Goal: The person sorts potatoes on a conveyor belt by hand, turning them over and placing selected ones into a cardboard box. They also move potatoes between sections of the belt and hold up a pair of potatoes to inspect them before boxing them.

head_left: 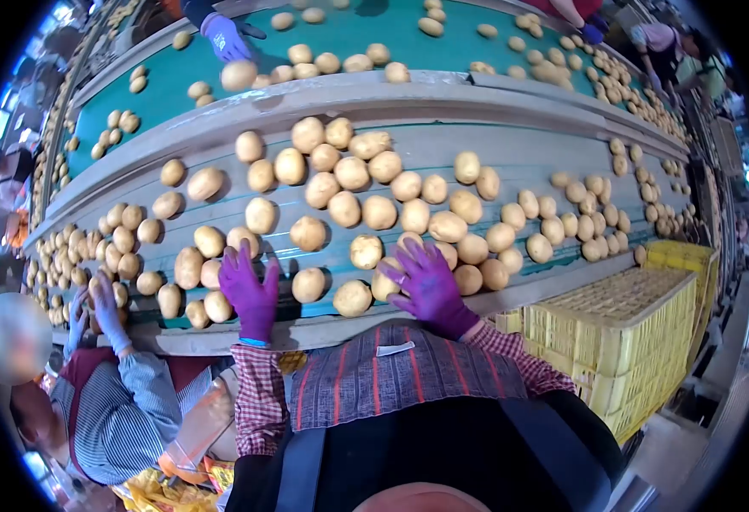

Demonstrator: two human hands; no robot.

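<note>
Dozens of potatoes ride the near conveyor belt (511, 149) in front of me, thickest through the middle and thinning toward the right end. My left hand (250, 286), in a purple glove, hovers at the near edge with fingers spread wide and flat, gripping nothing; its fingertips sit just beside one potato (244, 240) and close to the cluster at the near-left corner. My right hand (428, 286), gloved the same, lies open and palm-down over the near edge, fingers splayed, touching a half-covered potato (385, 282) but not closed round it as far as I can tell.

Best handling here, I judge: keep both palms low and flat, take one potato at a time with a full-finger wrap, and work from the near edge outward so nothing gets knocked along.

Room to move is good between my two hands, where only two or three potatoes lie. The raised divider (442, 102) at the far edge caps my reach; beyond it a second, green belt (178, 81) runs. A co-worker's gloved hand (105, 307) works the near-left corner, so I stay clear there. Yellow crates (630, 333) stand just off the near-right corner, tight against my right elbow.
</note>
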